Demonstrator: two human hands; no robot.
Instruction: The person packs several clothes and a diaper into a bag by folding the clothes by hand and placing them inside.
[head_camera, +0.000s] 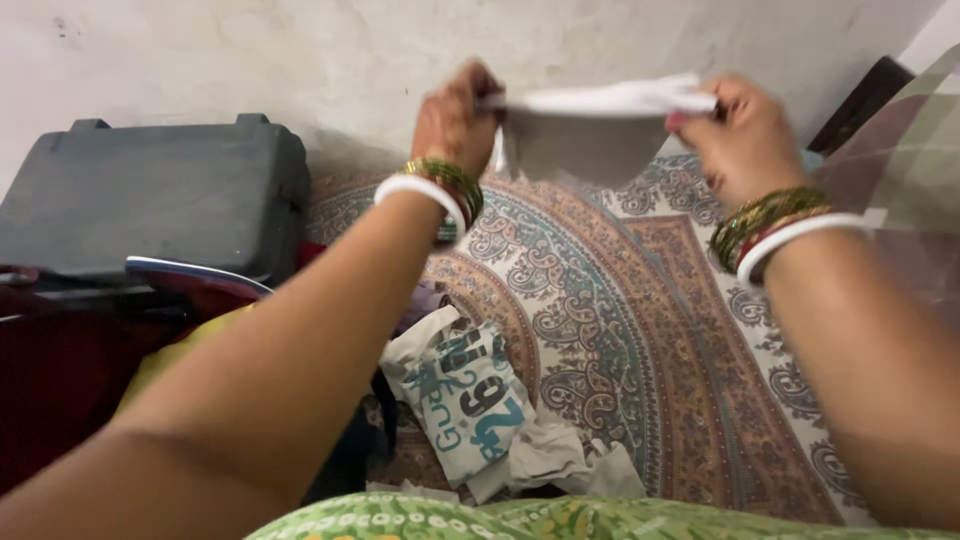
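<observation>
I hold a white cloth (600, 125) stretched between my hands, above the far part of the patterned bedsheet (640, 330): my left hand (455, 120) is pinched tight on one end, my right hand (740, 135) clenched on the other. On the bedsheet's near edge lies a crumpled white garment with blue print (470, 400); a grey case (150, 195) sits left of the bedsheet.

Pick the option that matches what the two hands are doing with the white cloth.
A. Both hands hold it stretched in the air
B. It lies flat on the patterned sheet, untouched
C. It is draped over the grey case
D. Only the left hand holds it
A: the left hand and right hand each grip one end of the white cloth, raised above the patterned sheet.
</observation>
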